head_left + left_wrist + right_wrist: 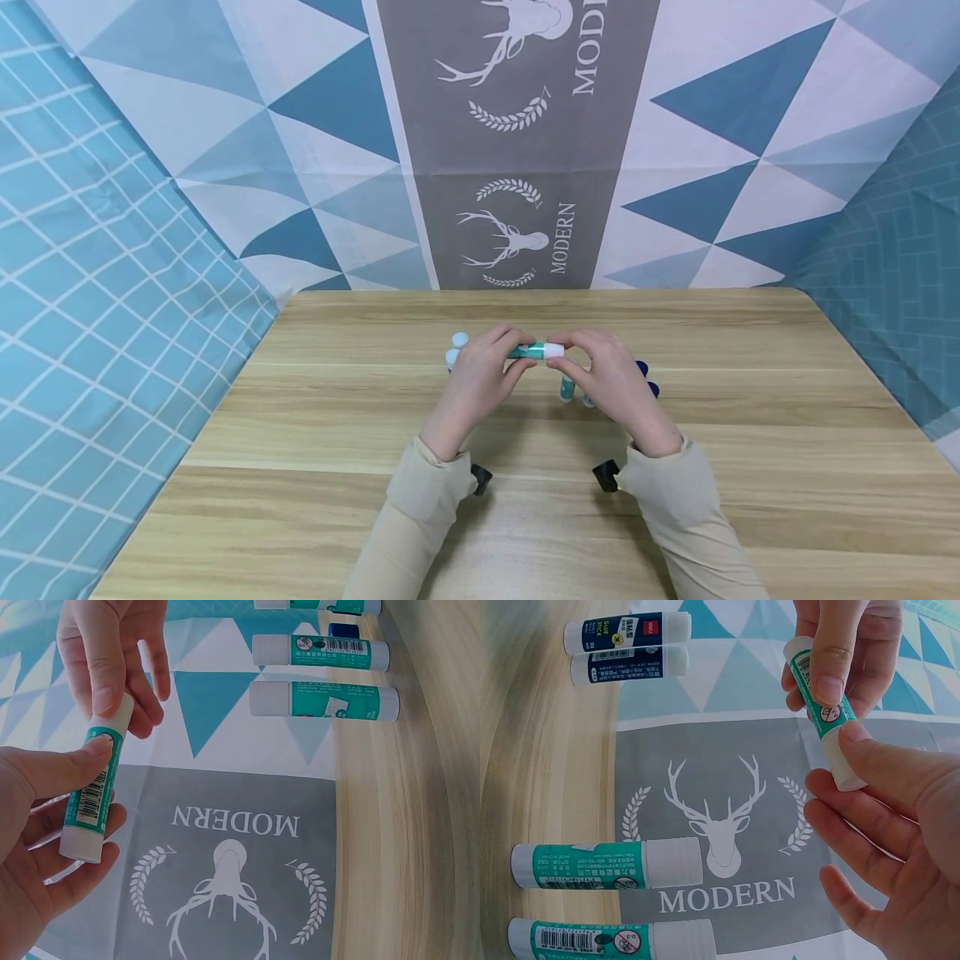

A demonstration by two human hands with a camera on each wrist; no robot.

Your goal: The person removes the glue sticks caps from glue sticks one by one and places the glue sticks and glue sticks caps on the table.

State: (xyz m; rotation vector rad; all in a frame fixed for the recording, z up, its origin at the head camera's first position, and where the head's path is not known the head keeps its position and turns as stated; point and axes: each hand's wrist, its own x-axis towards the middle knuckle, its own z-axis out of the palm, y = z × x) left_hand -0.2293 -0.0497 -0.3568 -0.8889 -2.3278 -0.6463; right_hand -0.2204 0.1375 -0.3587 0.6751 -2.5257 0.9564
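A green glue stick (532, 351) with a white cap is held sideways above the table between both hands. My left hand (483, 371) grips its green body, thumb on top over the barcode side in the left wrist view. At the other end, my right hand (607, 375) pinches the white cap (842, 761) between thumb and fingers. The cap sits on the stick. Below the right hand, a second green glue stick (567, 389) stands upright on the table, with another (577, 865) beside it, partly hidden in the head view.
Two dark blue glue sticks (628, 631) with white tops stand together left of the left hand. Dark blue caps (654, 389) show past the right hand. The wooden table (300, 450) reaches back to a patterned cloth wall (517, 150).
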